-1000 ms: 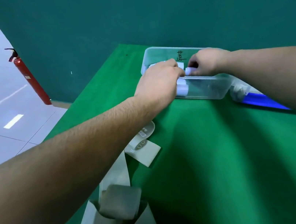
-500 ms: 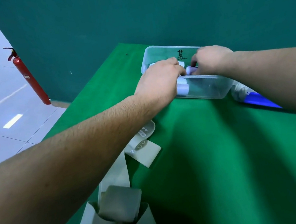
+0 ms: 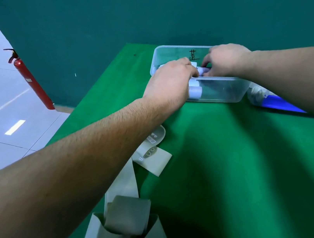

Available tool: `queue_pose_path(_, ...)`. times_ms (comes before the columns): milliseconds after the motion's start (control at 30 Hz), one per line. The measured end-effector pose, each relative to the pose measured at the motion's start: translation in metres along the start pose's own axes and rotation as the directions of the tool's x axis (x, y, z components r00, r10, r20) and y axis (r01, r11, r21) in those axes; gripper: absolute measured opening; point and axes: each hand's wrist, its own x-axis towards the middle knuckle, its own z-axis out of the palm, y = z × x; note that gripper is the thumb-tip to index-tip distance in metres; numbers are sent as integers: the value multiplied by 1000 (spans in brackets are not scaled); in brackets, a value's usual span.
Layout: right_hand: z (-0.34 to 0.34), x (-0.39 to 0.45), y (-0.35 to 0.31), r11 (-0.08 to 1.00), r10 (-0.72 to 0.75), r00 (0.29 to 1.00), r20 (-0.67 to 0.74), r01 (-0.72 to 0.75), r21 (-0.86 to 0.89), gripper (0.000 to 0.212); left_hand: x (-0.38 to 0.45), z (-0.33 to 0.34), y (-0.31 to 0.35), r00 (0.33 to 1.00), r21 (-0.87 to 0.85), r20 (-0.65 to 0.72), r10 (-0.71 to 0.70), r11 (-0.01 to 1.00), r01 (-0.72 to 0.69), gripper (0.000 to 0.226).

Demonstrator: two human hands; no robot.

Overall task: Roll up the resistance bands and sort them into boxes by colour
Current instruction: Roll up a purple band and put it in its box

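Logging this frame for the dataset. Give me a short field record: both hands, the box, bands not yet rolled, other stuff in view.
left hand: reaches into the clear box, fingers curled on a pale roll
right hand: in the box, pinches the same pale roll
clear box: far side of the green table, handwritten mark on its wall
second roll: pale, against the near wall inside the box
unrolled bands: grey, loose on the near left of the table
blue item: right of the box, partly hidden
fire extinguisher: on the floor, left
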Motion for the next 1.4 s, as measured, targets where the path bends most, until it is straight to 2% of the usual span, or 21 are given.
queue_pose_path(767, -5, -4, 3, 994, 54, 997, 50, -59, 89, 36, -4, -14, 8, 998, -16, 53, -25, 1000, 26, 40)
queue_pose_path(1000, -2, -2, 7, 996, 47, 999, 13, -48, 76, 36, -3, -13, 12, 998, 0, 66, -17, 1000, 17, 38)
queue_pose_path(1167, -3, 1, 2, 999, -18, 1000, 20, 17, 33, 26, -1, -11, 12, 998, -9, 69, -6, 1000, 7, 38)
queue_pose_path(1333, -5, -2, 3, 998, -13, 991, 130, 4, 70, 23, 0, -9, 10, 998, 0, 70, -4, 1000, 4, 37)
queue_pose_path(1400, -4, 0, 4, 993, 7, 991, 132, -23, 115, 24, 0, -10, 11, 998, -4, 67, -8, 1000, 8, 37)
